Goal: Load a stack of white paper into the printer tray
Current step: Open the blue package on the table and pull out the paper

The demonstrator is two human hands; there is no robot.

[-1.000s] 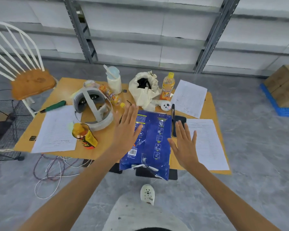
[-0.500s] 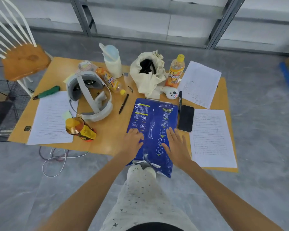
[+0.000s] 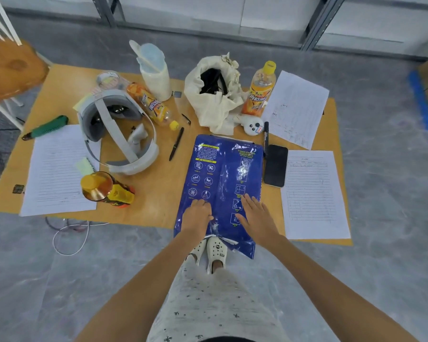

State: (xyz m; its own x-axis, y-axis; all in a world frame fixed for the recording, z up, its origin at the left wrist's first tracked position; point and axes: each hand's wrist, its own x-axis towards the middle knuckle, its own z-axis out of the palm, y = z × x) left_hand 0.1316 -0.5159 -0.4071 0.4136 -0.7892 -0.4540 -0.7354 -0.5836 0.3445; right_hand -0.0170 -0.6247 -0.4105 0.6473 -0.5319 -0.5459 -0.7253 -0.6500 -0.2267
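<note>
A blue paper-ream wrapper (image 3: 223, 174) lies flat on the wooden table (image 3: 158, 193), its torn near end hanging over the front edge. My left hand (image 3: 197, 215) rests on its near left part with fingers curled down. My right hand (image 3: 253, 217) lies flat on its near right part, fingers spread. Neither hand grips anything. No printer or tray is in view.
Around the wrapper lie a black phone (image 3: 275, 165), printed sheets (image 3: 311, 193) at right and a lined sheet (image 3: 56, 171) at left, a white headset (image 3: 119, 134), drink bottles (image 3: 258, 90), a cloth bag (image 3: 215, 95), a pen (image 3: 176, 144). A chair (image 3: 10, 62) stands far left.
Both hands dropped from raised above the table onto the wrapper's near end. The camera tilted down and came closer to the table.
</note>
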